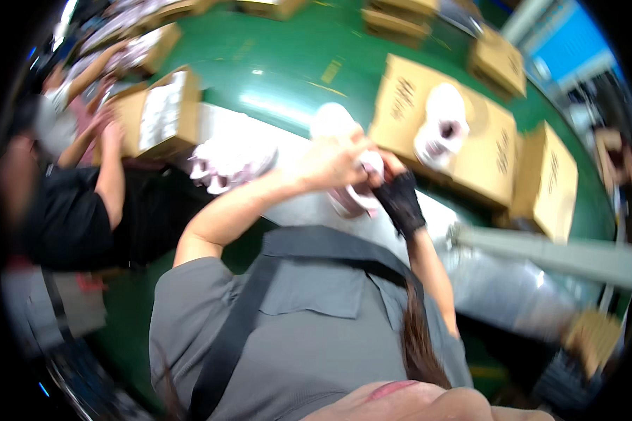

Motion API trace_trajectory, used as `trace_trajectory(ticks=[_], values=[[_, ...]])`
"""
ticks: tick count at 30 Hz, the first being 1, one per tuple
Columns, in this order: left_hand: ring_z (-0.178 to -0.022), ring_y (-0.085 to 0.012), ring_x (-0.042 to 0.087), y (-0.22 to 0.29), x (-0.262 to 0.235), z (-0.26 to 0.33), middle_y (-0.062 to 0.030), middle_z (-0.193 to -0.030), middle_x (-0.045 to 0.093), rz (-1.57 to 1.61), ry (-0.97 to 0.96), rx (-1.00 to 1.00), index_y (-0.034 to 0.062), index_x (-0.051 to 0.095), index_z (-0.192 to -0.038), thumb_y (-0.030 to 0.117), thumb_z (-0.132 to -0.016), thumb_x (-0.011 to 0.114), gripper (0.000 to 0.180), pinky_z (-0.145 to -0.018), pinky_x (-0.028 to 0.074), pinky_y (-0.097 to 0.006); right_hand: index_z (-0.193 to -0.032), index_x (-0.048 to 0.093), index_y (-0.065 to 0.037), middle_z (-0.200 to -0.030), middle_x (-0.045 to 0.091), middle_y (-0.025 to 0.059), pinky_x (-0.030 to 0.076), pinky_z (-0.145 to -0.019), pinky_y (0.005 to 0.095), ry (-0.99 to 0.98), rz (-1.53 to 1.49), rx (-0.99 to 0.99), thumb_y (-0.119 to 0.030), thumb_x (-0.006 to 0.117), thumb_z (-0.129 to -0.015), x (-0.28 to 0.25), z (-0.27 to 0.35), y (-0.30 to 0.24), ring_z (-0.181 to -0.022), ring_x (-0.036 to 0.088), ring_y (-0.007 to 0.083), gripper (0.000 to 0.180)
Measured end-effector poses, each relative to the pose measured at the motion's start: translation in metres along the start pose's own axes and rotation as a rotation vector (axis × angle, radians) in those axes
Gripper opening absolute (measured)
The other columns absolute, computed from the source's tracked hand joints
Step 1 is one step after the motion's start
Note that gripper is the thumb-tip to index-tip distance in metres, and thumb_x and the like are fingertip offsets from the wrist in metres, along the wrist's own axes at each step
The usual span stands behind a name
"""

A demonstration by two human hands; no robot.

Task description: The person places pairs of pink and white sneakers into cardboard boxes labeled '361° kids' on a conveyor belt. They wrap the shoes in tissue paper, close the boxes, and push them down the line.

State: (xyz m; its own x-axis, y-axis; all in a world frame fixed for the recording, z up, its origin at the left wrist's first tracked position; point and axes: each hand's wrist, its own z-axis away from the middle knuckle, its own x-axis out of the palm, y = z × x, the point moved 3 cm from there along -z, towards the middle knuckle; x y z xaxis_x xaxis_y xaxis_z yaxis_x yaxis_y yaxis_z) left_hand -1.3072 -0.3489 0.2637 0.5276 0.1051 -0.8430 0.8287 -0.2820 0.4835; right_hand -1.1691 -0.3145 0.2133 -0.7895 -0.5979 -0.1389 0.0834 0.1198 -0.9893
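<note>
A white and pale pink sneaker point(330, 121) is in front of my chest, above the light work table. My bare left hand point(337, 163) lies over its middle with bent fingers closed near the opening. My right hand point(398, 200), in a black fingerless glove, grips the sneaker's right side by the collar. My hands cover much of the shoe, and the fingertips are blurred. A similar sneaker point(446, 116) rests on a brown cardboard box point(488, 151) to the right. More white and pink shoes point(235, 163) are grouped on the table at my left.
An open carton point(188, 116) with white contents stands at the left, beside co-workers' arms. Another carton point(551, 182) is at the right, near a grey rail point(541, 247). Beyond the table runs a green surface point(281, 59) with more boxes along its far side.
</note>
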Motion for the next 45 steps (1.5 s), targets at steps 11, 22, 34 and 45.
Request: trace_trajectory(ticks=[11,22,34,45], values=[[-0.078,-0.0327,0.054,-0.077,0.02,0.116,-0.0176,-0.093,0.048,-0.009,-0.345,-0.39,0.0098,0.054,-0.099,0.019,-0.07,0.056,0.031,-0.068,0.043,-0.041,-0.129,0.021,-0.005,-0.101,0.055,0.0164,0.038,-0.086,0.047,0.457,-0.086,0.304,-0.028,0.06,-0.075,-0.159,-0.031,0.087,-0.096,0.051,0.0201,0.071],[-0.097,-0.0293,0.053,-0.116,-0.011,0.043,-0.0235,-0.101,0.053,0.522,-0.252,-0.518,-0.0046,0.043,-0.117,0.045,-0.077,0.055,0.065,-0.08,0.043,-0.033,-0.129,0.026,-0.005,-0.106,0.053,0.0158,0.039,-0.08,0.0419,-0.021,-0.205,0.488,-0.019,0.055,-0.073,-0.05,0.037,0.09,-0.096,0.053,0.0208,0.065],[-0.103,-0.0387,0.045,-0.124,0.208,-0.114,-0.0293,-0.111,0.039,0.509,-0.253,-0.498,-0.0103,0.023,-0.121,0.049,-0.064,0.066,0.092,-0.086,0.04,-0.038,-0.119,0.044,-0.003,-0.112,0.051,0.0126,0.043,-0.073,0.0292,0.327,0.462,0.329,0.0,0.054,-0.068,-0.116,0.107,0.121,-0.097,0.053,0.0209,0.052],[-0.106,-0.038,0.042,-0.06,0.237,-0.124,-0.0316,-0.113,0.038,0.621,-0.247,-0.386,-0.0166,0.008,-0.125,0.04,-0.067,0.065,0.099,-0.089,0.038,-0.037,-0.136,0.013,-0.028,-0.142,0.01,0.0057,0.024,-0.086,0.0587,0.541,1.589,0.497,-0.022,0.06,-0.069,-0.134,0.01,0.155,-0.131,0.01,0.0247,0.082]])
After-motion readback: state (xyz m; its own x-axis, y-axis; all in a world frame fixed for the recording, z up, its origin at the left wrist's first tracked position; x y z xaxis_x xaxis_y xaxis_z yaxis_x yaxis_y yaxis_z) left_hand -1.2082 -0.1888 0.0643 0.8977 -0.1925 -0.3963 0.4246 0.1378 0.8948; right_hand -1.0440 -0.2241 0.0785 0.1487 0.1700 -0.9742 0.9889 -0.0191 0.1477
